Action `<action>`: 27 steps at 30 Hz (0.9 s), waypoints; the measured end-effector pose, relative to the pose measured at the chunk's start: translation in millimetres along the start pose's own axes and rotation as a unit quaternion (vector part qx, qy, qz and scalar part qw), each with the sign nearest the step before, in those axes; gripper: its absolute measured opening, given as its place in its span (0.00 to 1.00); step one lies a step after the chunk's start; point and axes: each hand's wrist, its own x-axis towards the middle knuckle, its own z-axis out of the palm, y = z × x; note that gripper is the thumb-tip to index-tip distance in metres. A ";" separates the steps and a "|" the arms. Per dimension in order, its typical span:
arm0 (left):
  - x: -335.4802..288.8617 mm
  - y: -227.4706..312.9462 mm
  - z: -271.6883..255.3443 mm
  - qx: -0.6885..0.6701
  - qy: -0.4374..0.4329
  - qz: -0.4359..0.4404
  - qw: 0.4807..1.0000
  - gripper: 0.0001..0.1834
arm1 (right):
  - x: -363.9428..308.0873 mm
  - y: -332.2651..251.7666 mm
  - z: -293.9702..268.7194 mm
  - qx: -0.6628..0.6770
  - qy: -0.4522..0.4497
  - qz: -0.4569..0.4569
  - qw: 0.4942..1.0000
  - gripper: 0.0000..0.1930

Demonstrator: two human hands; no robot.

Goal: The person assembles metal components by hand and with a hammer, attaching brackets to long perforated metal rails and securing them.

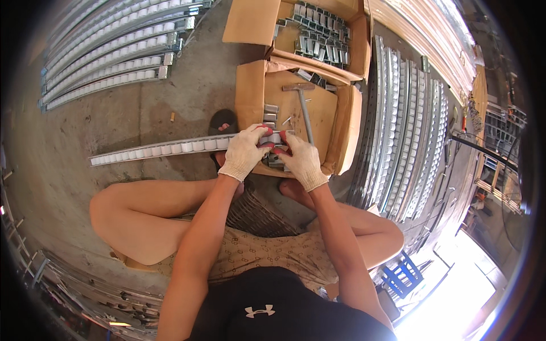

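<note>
A long roller track (159,150), a metal channel lined with white rollers, reaches from the left across to the near cardboard box (249,94). My left hand (244,150), in a cream glove with red fingertips, is closed round the track close to its right end. My gloved right hand (301,162) pinches at that same end, fingertips almost meeting the left ones; any small part between them is hidden. Beyond the hands a hammer (306,116) lies on the box's cardboard panel. Small metal brackets (271,109) sit beside the left fingers.
Behind stands another open cardboard box (250,25) full of metal brackets (321,42). Finished-looking roller tracks (114,62) lie at the upper left, and more tracks (404,125) to the right. A woven seat (261,213) is between my legs; a blue plastic crate (402,277) stands lower right.
</note>
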 end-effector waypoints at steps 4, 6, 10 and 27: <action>4.2 7.0 -6.7 -0.028 -0.039 -0.036 0.998 0.24 | 1.4 4.7 4.5 -0.007 0.007 0.024 1.000 0.20; 8.1 12.5 -14.0 -0.035 -0.069 -0.058 0.995 0.24 | 1.8 4.7 7.8 0.017 0.027 0.034 0.999 0.21; 10.4 8.8 -15.7 -0.012 -0.070 -0.038 0.997 0.24 | 0.9 -3.7 4.0 0.043 0.034 0.050 0.997 0.22; 9.5 3.4 -9.9 0.017 -0.057 -0.011 0.998 0.27 | -0.3 -3.4 24.2 0.092 0.098 0.108 0.985 0.18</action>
